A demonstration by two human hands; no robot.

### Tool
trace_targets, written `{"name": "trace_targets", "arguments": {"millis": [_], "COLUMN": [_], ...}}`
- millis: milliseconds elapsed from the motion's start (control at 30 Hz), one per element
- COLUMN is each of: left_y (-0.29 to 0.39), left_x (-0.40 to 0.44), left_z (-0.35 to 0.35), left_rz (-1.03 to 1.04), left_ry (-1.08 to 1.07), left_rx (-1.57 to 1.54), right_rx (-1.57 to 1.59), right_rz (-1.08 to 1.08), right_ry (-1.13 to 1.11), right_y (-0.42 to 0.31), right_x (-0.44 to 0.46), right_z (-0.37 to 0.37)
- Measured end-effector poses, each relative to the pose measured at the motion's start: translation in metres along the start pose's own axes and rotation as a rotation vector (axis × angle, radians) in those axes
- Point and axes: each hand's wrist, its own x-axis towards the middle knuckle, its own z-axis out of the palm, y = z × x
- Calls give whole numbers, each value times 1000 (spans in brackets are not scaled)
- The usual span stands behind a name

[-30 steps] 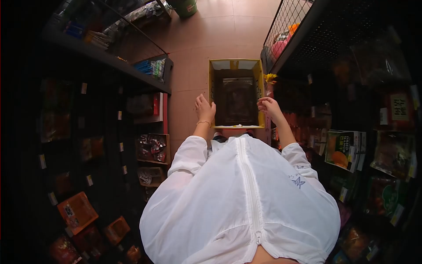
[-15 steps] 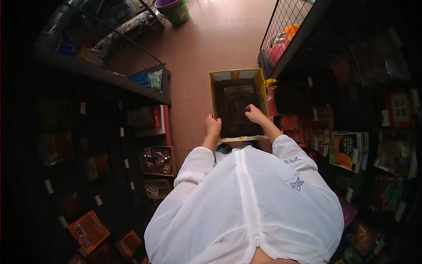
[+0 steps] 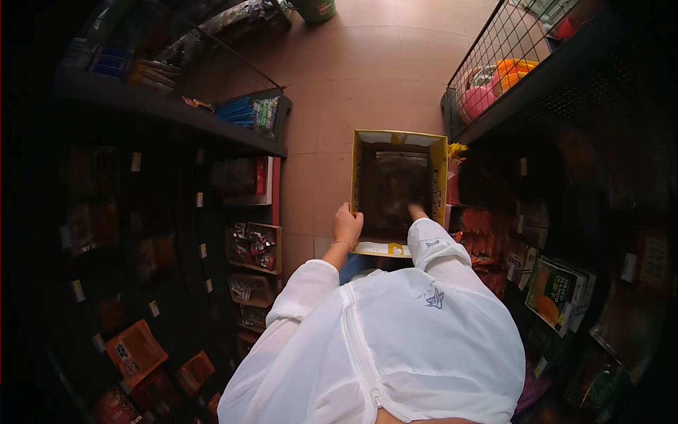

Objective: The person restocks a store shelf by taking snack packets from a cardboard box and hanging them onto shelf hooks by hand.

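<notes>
In front of my body stands an open cardboard box (image 3: 439,185) with yellow edges and a pale inner flap. My left hand (image 3: 348,222) is closed around the box's left rim near its front corner. Over the front right part of the box, my right hand (image 3: 418,211) reaches down inside, and its fingers are lost in shadow. Dark, flat, shiny packages (image 3: 401,180) lie at the bottom; what they contain is too dim to tell.
Shelves of packets line both sides, with a dried mango bag (image 3: 554,291) on the right and snack packets (image 3: 252,245) on the left. A wire rack (image 3: 487,49) stands at the upper right. Tiled floor (image 3: 332,106) runs ahead, with a green bucket (image 3: 315,10) beyond.
My right hand has gone from above the packages lower into the box's front right area. My left hand stays on the left rim. The view has shifted, so the box appears lower and further right.
</notes>
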Motion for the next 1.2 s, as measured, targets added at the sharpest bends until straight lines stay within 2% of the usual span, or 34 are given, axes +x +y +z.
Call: {"name": "trace_targets", "arguments": {"millis": [467,700,900,1033,1067,1133,1200], "left_y": [12,10,3,3,2,0,0], "left_x": [-1,-1,-1,-1,-1,-1,-1], "left_z": [-9,-7,-3,-2,-2,0,-2], "left_rz": [-20,-11,10,1,9,16,17], "left_ry": [19,24,35,38,37,49,41], "left_rx": [85,67,68,73,70,55,54], "right_rx": [-89,-73,40,364,367,440,402], "right_rz": [48,-5,-136,-310,-308,-465,-492], "right_ry": [5,66,178,168,176,299,293], "right_y": [2,-3,-12,-43,-50,-62,-69], "right_x": [29,18,-5,-58,-70,-89,-104], "right_z": [28,28,12,0,2,6,2]}}
